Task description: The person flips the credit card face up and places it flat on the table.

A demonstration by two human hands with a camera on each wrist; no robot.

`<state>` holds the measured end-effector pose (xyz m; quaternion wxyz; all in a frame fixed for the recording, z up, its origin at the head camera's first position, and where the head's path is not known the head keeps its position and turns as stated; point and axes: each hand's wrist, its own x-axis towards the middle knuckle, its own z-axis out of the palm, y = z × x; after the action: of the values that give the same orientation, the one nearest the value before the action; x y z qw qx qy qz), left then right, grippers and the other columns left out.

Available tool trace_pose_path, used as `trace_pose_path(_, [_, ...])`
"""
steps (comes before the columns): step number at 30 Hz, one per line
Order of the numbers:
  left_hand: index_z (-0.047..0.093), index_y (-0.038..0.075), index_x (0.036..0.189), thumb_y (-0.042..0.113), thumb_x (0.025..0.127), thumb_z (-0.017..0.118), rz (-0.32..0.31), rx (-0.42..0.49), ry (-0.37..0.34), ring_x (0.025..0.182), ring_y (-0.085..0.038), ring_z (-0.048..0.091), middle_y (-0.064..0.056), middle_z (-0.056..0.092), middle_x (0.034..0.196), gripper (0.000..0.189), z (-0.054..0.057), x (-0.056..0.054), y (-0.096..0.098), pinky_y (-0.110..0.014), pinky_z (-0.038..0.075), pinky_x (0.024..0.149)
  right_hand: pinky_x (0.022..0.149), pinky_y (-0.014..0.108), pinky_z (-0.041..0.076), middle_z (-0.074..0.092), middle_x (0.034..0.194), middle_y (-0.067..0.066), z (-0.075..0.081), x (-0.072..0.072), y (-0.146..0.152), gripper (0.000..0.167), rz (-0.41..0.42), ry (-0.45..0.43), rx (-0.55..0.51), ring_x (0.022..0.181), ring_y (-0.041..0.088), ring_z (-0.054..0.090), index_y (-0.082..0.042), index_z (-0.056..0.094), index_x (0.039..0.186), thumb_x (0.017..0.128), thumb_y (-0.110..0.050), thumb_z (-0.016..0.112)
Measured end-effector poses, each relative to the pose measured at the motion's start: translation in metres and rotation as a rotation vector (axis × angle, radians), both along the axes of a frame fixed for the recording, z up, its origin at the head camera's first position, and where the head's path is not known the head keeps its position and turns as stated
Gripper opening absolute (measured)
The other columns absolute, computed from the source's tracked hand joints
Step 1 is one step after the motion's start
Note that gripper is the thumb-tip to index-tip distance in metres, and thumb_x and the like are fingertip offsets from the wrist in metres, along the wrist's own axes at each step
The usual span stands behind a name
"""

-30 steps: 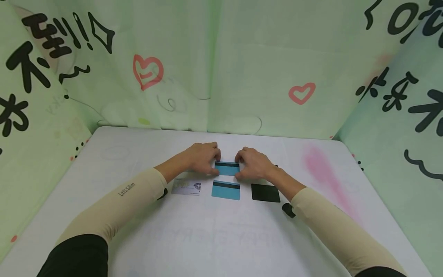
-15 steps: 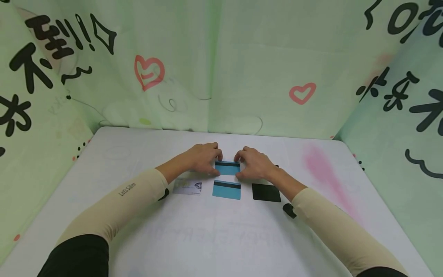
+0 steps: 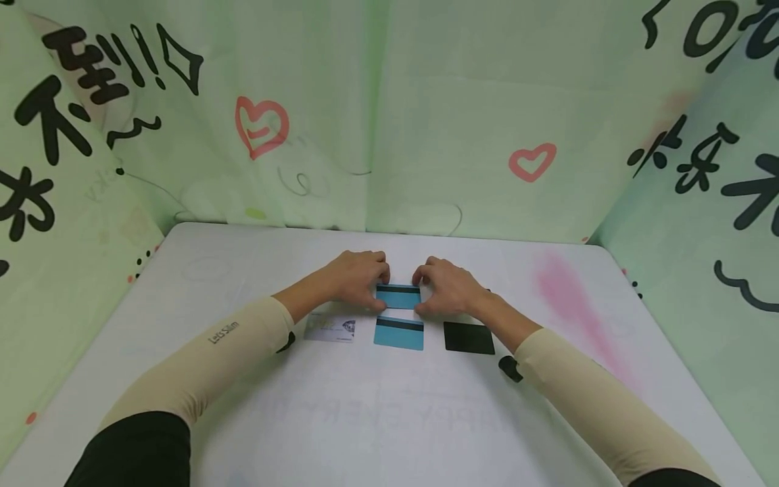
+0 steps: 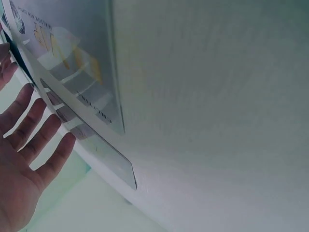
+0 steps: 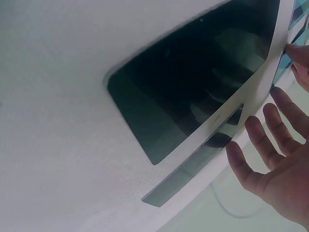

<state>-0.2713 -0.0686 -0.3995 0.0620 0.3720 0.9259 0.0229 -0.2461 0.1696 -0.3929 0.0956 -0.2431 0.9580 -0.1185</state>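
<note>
Both hands are at a light-blue card [image 3: 398, 297] with a dark stripe, near the middle of the table. My left hand [image 3: 358, 279] pinches its left end between thumb and index finger. At the right end, the thumb and index finger of my right hand [image 3: 449, 289] do the same. The other fingers of each hand are loosely extended in the wrist views. Just in front lies a matching blue card [image 3: 398, 336], between a silvery printed card [image 3: 328, 328] and a black card [image 3: 468, 338].
Another card [image 4: 113, 164] lies under the left hand's fingers, beyond the silvery one. A further card [image 5: 183, 179] lies beyond the black one, below the right fingers. A green printed curtain [image 3: 426, 135] stands behind the white table [image 3: 377, 419].
The pinched blue card has shifted very slightly to the left between the hands. Both hands keep their grip at its ends, and the front row of cards stays in place.
</note>
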Motion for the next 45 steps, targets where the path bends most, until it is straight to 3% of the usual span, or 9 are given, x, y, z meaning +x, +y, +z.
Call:
trace_pose_path(21, [0.070, 0.022, 0.118, 0.062, 0.085, 0.071, -0.026, 0.023, 0.006, 0.092, -0.012, 0.054, 0.004, 0.059, 0.114, 0.052, 0.0002, 0.0000, -0.0038, -0.031, 0.048, 0.074, 0.084, 0.044, 0.052, 0.062, 0.111, 0.005, 0.0023, -0.0041, -0.0034, 0.048, 0.019, -0.007, 0.022, 0.101, 0.022, 0.058, -0.011, 0.070, 0.115, 0.080, -0.041, 0.083])
trace_pose_path(29, [0.069, 0.022, 0.119, 0.060, 0.085, 0.074, -0.019, 0.034, 0.003, 0.093, -0.012, 0.053, 0.004, 0.058, 0.114, 0.052, -0.0005, 0.0006, -0.0041, -0.032, 0.048, 0.077, 0.079, 0.041, 0.047, 0.059, 0.103, 0.004, 0.0013, -0.0047, -0.0045, 0.032, 0.020, -0.021, 0.010, 0.092, 0.021, 0.055, -0.015, 0.070, 0.100, 0.080, -0.036, 0.083])
trace_pose_path(37, [0.070, 0.021, 0.119, 0.058, 0.085, 0.075, -0.007, 0.046, -0.006, 0.094, -0.013, 0.054, 0.003, 0.059, 0.115, 0.051, 0.0017, 0.0023, -0.0047, -0.032, 0.048, 0.078, 0.087, 0.045, 0.052, 0.062, 0.114, 0.006, 0.0010, -0.0028, -0.0047, 0.049, 0.003, -0.025, -0.013, 0.104, 0.024, 0.059, -0.015, 0.068, 0.124, 0.082, -0.037, 0.081])
trace_pose_path(45, [0.070, 0.021, 0.125, 0.056, 0.085, 0.075, -0.009, 0.060, -0.023, 0.095, -0.013, 0.053, 0.003, 0.058, 0.117, 0.053, -0.0005, 0.0023, -0.0047, -0.033, 0.048, 0.079, 0.086, 0.046, 0.049, 0.061, 0.110, 0.006, 0.0013, -0.0034, -0.0063, 0.047, 0.004, -0.046, -0.008, 0.101, 0.023, 0.057, -0.012, 0.069, 0.120, 0.082, -0.036, 0.082])
